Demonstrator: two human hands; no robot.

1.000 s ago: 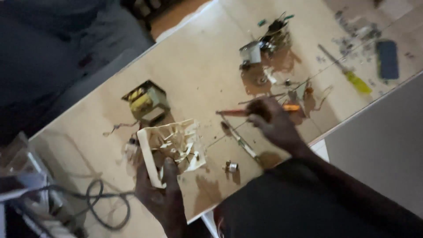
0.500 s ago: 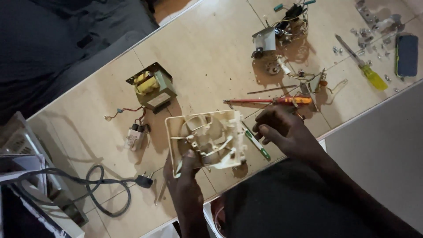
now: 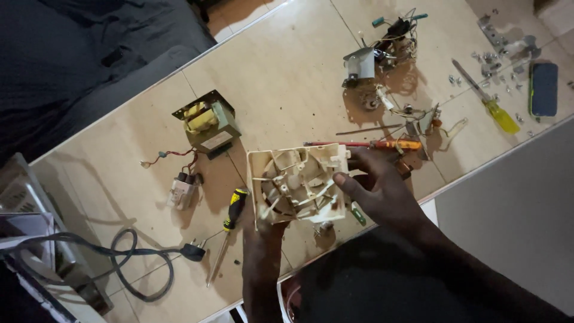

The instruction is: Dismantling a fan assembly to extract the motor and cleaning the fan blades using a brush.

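The fingers of the right hand (image 3: 376, 185) are curled loosely round the right edge of a cream plastic housing (image 3: 297, 184), thumb laid across its ribbed face; the left hand (image 3: 263, 230) comes up from six o'clock and grips the same housing at its lower left corner, its fingers mostly hidden behind the plastic, so how tightly they close cannot be told. The housing is held tilted just above the wooden table (image 3: 287, 78), near its front edge. By the look of it the piece is already free of whatever it belonged to, and the stripping-down seems well advanced: at ten o'clock from the hands stands a transformer (image 3: 206, 122), with a small capacitor on red wires (image 3: 180, 190) at nine o'clock. A black-and-yellow screwdriver (image 3: 229, 224) lies just beside the left wrist, and a red-and-orange screwdriver (image 3: 365, 144) lies just beyond the right fingers at one o'clock. Farther out at one o'clock sits a small motor with loose wires (image 3: 373, 57); at two o'clock a yellow-handled screwdriver (image 3: 487, 98), scattered screws and a dark phone (image 3: 543, 88). A black power cord (image 3: 128, 263) coils at eight o'clock. The housing itself still carries parts inside.
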